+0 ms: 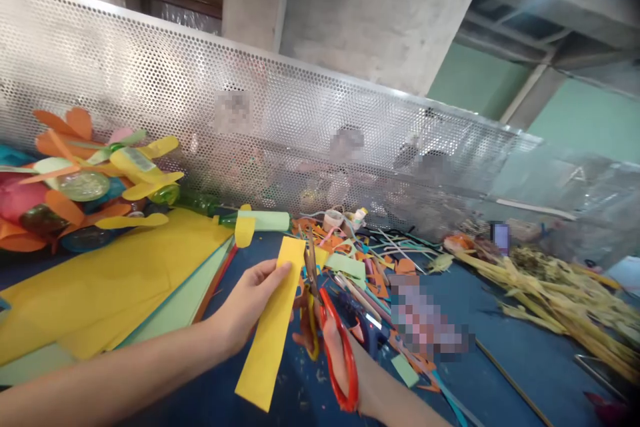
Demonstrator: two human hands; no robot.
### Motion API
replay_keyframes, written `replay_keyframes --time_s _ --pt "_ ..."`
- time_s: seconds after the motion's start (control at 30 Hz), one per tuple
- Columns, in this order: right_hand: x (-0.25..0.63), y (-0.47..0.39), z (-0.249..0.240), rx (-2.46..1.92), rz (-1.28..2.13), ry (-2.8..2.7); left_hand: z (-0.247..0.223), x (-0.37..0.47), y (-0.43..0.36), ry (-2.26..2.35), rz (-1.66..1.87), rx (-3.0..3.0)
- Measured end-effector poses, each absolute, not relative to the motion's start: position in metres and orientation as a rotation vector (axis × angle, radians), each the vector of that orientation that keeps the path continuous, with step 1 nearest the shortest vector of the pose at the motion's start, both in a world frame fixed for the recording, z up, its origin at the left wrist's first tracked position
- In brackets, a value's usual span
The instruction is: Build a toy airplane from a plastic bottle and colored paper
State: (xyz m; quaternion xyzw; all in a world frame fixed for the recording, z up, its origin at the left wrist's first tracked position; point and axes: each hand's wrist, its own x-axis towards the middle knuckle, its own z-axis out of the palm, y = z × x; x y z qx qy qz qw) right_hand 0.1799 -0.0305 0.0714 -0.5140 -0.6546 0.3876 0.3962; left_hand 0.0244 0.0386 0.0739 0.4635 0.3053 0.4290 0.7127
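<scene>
My left hand [257, 297] pinches a long strip of yellow paper [273, 337] near its upper end, thumb on the front face. To its right, my right hand [335, 347] has its fingers in the red and yellow handles of a pair of scissors [345, 373]. The blades point up and away, close beside the strip's right edge; whether they touch it I cannot tell. Behind the blades lie many paper scraps [350, 267] in orange, green and yellow. Part of my right hand is hidden by the handles.
Yellow and green paper sheets [150, 273] are stacked at the left. Paper flowers and bottles [85, 180] pile up behind them. A perforated metal screen [290, 107] runs along the back, people visible through it. Dried husks [565, 287] lie at the right on the blue table [490, 327].
</scene>
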Motion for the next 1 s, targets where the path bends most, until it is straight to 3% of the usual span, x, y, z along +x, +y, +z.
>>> replay_keyframes --time_s 0.17,1.0 --pt "0.188 -0.025 0.062 -1.232 0.845 -1.899 0.073 0.024 0.037 0.65 0.991 1.068" --pt "0.187 -0.017 0.053 -1.305 0.706 -2.011 0.065 0.027 0.036 0.722 1.003 1.094"
